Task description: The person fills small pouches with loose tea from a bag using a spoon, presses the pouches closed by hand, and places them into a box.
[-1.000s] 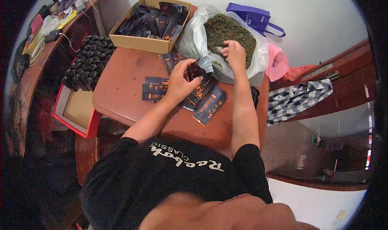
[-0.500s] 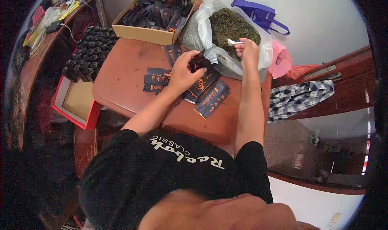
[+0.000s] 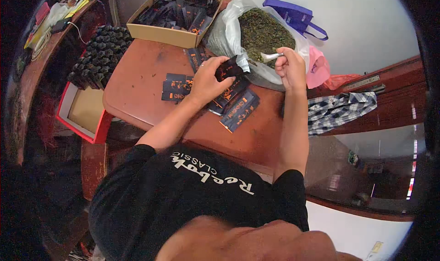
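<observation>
Fingers of left hand (image 3: 208,81) grasp a printed black sachet (image 3: 230,68). Right hand (image 3: 292,67): fingers curled around handle of a white spoon (image 3: 270,57); bowl left of those fingers, above dried leaves (image 3: 264,29) in a translucent plastic bag (image 3: 226,28). Flat sachets (image 3: 239,111) lie beside left fingers; cardboard box (image 3: 160,33) holding more lies beyond them.

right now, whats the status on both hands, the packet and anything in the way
Left hand gripping black packet. Right hand holding white spoon over leafy heap. Edge of plastic bag between spoon and packet.
</observation>
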The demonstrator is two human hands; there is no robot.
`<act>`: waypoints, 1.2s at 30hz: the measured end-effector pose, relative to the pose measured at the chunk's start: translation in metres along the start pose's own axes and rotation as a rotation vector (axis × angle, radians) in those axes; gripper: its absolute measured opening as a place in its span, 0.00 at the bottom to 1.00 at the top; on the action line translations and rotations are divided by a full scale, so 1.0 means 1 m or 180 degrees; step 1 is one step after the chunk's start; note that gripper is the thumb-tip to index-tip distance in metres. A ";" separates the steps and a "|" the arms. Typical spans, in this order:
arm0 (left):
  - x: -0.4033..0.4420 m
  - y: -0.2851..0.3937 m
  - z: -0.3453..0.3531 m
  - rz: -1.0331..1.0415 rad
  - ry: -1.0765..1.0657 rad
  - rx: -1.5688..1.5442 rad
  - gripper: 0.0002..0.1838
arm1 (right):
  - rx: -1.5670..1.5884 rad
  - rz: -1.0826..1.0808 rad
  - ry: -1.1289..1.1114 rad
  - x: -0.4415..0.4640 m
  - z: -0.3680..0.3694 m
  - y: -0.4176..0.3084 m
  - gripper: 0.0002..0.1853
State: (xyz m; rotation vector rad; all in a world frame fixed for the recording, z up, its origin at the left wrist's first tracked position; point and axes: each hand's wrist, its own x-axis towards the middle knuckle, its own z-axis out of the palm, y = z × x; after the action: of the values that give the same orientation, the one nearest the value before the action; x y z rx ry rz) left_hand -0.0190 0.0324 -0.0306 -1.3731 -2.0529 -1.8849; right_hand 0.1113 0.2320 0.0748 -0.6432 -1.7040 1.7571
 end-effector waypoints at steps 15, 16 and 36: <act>0.001 0.001 0.000 0.0145 -0.0019 0.0220 0.28 | -0.2497 -0.1761 -0.0044 -0.049 0.056 -0.002 0.10; 0.000 0.000 0.000 0.0169 -0.0035 0.0199 0.28 | -0.2805 -0.2088 -0.0165 -0.053 0.058 -0.001 0.09; -0.003 0.000 -0.001 0.0061 -0.0102 0.0181 0.28 | -0.3229 -0.1261 0.0450 0.045 0.001 0.056 0.15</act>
State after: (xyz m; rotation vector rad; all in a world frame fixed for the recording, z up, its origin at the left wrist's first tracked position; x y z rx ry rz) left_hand -0.0180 0.0300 -0.0320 -1.4139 -2.0827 -1.7943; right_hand 0.0744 0.2631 0.0216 -0.7283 -2.3600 0.4824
